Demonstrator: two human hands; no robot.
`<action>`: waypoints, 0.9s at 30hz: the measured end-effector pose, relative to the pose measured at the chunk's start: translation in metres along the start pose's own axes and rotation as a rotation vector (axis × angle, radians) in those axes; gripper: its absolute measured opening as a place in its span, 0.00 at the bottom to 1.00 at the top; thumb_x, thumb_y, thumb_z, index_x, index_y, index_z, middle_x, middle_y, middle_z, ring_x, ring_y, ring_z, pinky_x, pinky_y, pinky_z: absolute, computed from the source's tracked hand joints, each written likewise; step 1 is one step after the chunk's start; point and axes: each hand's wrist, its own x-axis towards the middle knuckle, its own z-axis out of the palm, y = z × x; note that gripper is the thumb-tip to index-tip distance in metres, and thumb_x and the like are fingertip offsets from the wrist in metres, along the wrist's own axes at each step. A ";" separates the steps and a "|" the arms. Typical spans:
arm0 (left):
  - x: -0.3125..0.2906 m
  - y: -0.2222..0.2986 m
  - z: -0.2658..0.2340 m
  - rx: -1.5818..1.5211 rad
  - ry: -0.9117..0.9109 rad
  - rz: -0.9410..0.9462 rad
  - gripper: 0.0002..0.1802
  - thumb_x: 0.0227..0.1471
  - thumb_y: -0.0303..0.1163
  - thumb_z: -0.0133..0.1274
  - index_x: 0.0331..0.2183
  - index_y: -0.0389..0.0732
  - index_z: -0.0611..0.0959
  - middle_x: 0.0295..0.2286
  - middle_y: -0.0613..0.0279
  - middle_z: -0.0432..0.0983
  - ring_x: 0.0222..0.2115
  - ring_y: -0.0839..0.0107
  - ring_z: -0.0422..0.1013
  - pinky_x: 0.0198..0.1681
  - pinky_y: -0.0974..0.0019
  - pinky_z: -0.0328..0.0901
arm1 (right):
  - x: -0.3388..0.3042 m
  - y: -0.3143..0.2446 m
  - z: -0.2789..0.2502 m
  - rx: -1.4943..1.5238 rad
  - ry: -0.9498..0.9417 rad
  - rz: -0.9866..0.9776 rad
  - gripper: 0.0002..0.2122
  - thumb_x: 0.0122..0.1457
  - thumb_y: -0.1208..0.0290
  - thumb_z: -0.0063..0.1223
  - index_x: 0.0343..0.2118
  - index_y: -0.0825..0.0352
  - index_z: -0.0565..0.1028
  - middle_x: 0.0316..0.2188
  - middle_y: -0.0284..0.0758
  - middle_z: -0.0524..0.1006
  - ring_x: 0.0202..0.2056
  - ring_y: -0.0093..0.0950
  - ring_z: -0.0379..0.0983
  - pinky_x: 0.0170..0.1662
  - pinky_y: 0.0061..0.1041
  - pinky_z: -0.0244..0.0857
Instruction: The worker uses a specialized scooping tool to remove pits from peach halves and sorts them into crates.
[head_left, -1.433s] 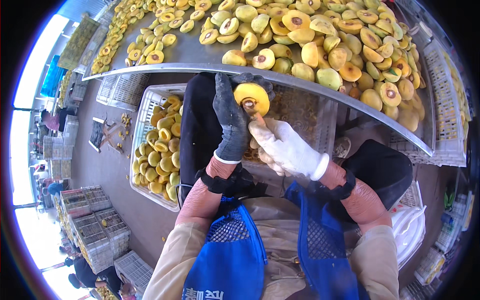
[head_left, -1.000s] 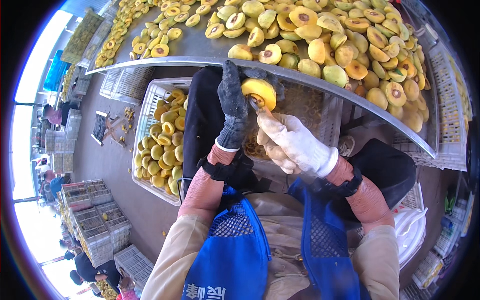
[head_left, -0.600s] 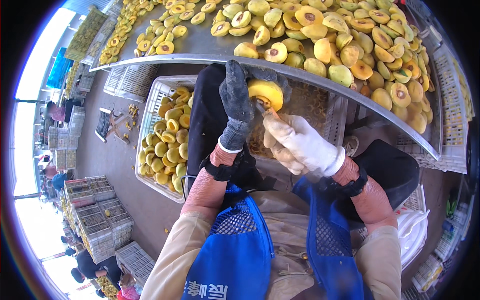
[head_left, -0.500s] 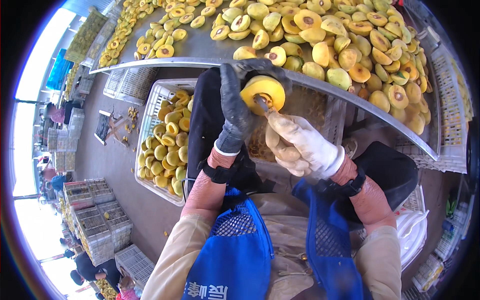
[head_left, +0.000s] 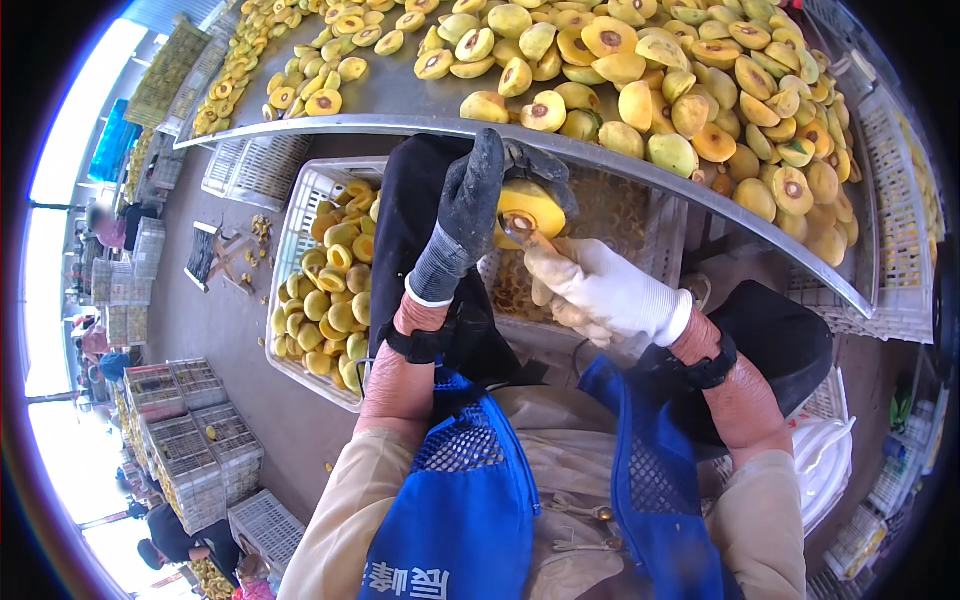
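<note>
Head view: hands [head_left: 466, 203] near table edge [head_left: 400, 123], contact unclear.

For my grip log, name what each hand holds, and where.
Left hand: fruit half, by its rounded side. Right hand: slim tool, by its outer end.

Beyond fingers [head_left: 486, 165] — metal table edge [head_left: 640, 168]

Single view: left of two head-worn fisheyes, looking steeply down. Vest [head_left: 450, 525] close at lower edge; left hand [head_left: 475, 200] and right hand [head_left: 610, 288] near, mid-picture; worktop [head_left: 415, 95] across top; stacked crates [head_left: 188, 468] farther off at left. Straight edges bow toward dark rim.
</note>
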 end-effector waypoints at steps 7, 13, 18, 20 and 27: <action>-0.007 0.039 0.059 0.085 0.178 0.512 0.19 0.60 0.39 0.38 0.42 0.33 0.72 0.37 0.56 0.73 0.39 0.69 0.71 0.45 0.67 0.66 | 0.006 0.005 0.001 0.575 -0.115 0.003 0.21 0.59 0.47 0.39 0.24 0.64 0.67 0.08 0.20 0.55 0.06 0.12 0.49 0.08 0.13 0.42; -0.009 -0.004 0.037 0.225 0.373 0.385 0.18 0.57 0.37 0.41 0.43 0.33 0.70 0.35 0.53 0.73 0.36 0.66 0.72 0.41 0.67 0.67 | 0.004 0.005 0.006 0.381 -0.022 0.020 0.22 0.60 0.46 0.37 0.25 0.65 0.67 0.08 0.21 0.56 0.06 0.12 0.50 0.08 0.13 0.45; -0.011 0.025 0.041 0.635 0.309 0.620 0.24 0.61 0.42 0.33 0.41 0.30 0.72 0.31 0.57 0.76 0.30 0.67 0.72 0.37 0.69 0.67 | -0.001 -0.003 0.005 0.132 0.020 0.017 0.21 0.60 0.50 0.39 0.27 0.68 0.66 0.12 0.25 0.61 0.07 0.14 0.54 0.08 0.15 0.51; -0.013 0.029 0.041 0.420 0.237 0.515 0.24 0.61 0.44 0.34 0.40 0.30 0.73 0.30 0.57 0.76 0.30 0.67 0.73 0.37 0.70 0.67 | 0.000 -0.003 0.008 0.101 0.031 0.043 0.20 0.59 0.51 0.39 0.27 0.68 0.66 0.12 0.25 0.62 0.07 0.14 0.55 0.08 0.15 0.51; -0.004 0.026 0.031 -0.143 0.117 -0.042 0.25 0.60 0.45 0.36 0.36 0.30 0.76 0.29 0.56 0.76 0.28 0.67 0.73 0.32 0.69 0.69 | 0.007 0.013 0.008 0.201 0.008 0.068 0.22 0.59 0.48 0.39 0.27 0.68 0.66 0.12 0.26 0.61 0.06 0.14 0.54 0.08 0.15 0.51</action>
